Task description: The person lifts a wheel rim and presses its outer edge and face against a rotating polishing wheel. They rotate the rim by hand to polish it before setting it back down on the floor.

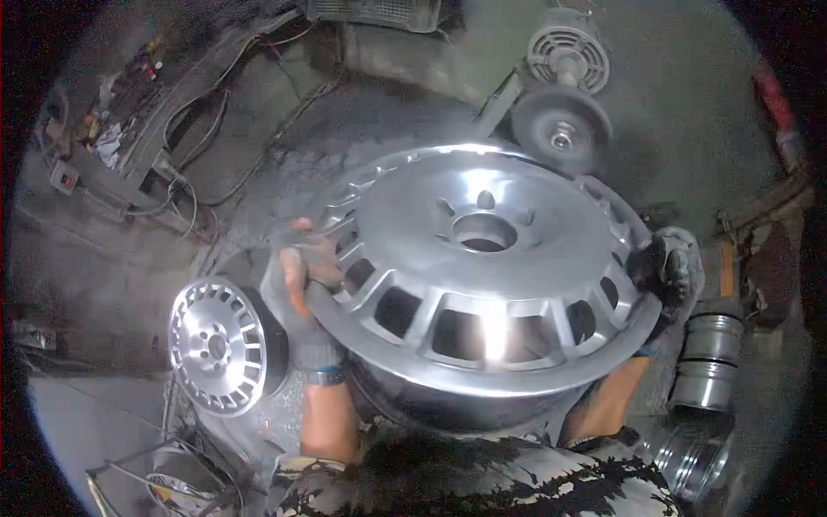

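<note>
A large silver wheel rim (413, 233) with a ring of slots round its edge fills the middle of the view, face up and tilted. My left hand (301, 271), in a worn glove with bare orange-looking fingertips, grips the rim's left edge. On the right edge my right hand (672, 271), in a dark and grey glove, is closed round the rim. Just beyond the rim's far edge is a round buffing wheel (560, 129), blurred, on the shaft of a motor (568, 56). Whether the two touch cannot be made out.
Another slotted rim (215, 346) stands at the left. Stacked metal cylinders (706, 383) are at the right. Cables (220, 129) and a switch box (65, 177) lie at the upper left. A grey crate (375, 13) is at the top, a wire-framed object (181, 482) at the lower left.
</note>
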Tool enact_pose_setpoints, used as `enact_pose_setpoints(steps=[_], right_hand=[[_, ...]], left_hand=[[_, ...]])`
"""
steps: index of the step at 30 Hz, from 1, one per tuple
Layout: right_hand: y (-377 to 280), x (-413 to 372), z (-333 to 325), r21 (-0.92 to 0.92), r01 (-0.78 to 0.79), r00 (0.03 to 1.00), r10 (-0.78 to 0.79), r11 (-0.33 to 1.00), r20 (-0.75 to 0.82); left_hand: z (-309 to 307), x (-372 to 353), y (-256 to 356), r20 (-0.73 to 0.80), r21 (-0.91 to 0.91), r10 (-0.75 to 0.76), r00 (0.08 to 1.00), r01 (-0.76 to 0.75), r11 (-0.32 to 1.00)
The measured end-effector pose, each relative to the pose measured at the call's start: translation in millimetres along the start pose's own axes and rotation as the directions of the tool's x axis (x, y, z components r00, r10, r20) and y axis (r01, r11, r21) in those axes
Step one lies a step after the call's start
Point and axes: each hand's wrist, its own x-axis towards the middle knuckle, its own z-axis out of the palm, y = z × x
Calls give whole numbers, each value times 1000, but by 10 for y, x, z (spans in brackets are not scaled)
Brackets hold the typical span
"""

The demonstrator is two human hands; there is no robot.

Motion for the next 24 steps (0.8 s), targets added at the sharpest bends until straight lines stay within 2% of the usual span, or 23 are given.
enact_pose_setpoints(steps=[1, 2, 5, 6, 7, 8, 10, 12, 14, 15, 16, 17, 19, 21, 24], right_hand=[[-61, -37, -18, -32, 8, 1000, -9, 999, -26], [-106, -50, -30, -62, 14, 999, -18, 998, -49], [-38, -17, -57, -47, -4, 996, 0, 999, -91], [24, -14, -45, -9, -14, 995, 13, 1000, -100], [79, 25, -19, 34, -24, 994, 27, 999, -103], [116, 71, 4, -4, 3, 995, -3, 1000, -103], [171, 159, 60, -66, 37, 993, -44, 997, -106], [275, 226, 115, -100, 30, 991, -43, 995, -125], [400, 266, 105, -38, -17, 996, 13, 999, -91], [437, 296, 91, 33, -54, 998, 55, 998, -37], [468, 332, 94, -2, -8, 1000, 8, 1000, -13], [463, 368, 121, -35, 41, 999, -40, 999, 11], [261, 408, 212, -309, 296, 953, -301, 904, 34], [377, 462, 183, -203, 248, 969, -246, 947, 32], [410, 511, 205, -258, 346, 935, -356, 902, 8]], left_hand=[[5, 38, -34, -5, -27, -24, 1000, 24, 999], [-30, 137, -57, 57, -192, 32, 998, -21, 981], [153, 151, -41, -59, -157, 122, 991, -130, 979], [189, 116, 70, -69, -139, 102, 992, -110, 984], [170, 97, 86, -40, -109, 163, 986, -167, 980], [151, 77, 102, -11, -83, 224, 975, -224, 971], [151, -33, 155, -90, -356, -41, 995, 6, 935], [169, -85, 200, -114, -366, -85, 990, 37, 930], [173, -99, 242, -101, -98, 95, 990, -105, 990], [180, -102, 235, -100, -27, 127, 987, -131, 991], [186, -106, 229, -98, 44, 160, 982, -156, 987], [205, -115, 188, -123, 49, 142, 982, -137, 989], [189, -152, 222, -113, 66, 168, 979, -162, 985], [194, -98, 260, -45, 94, 246, 968, -241, 966], [240, -78, 349, -1, 156, 312, 950, -308, 939]])
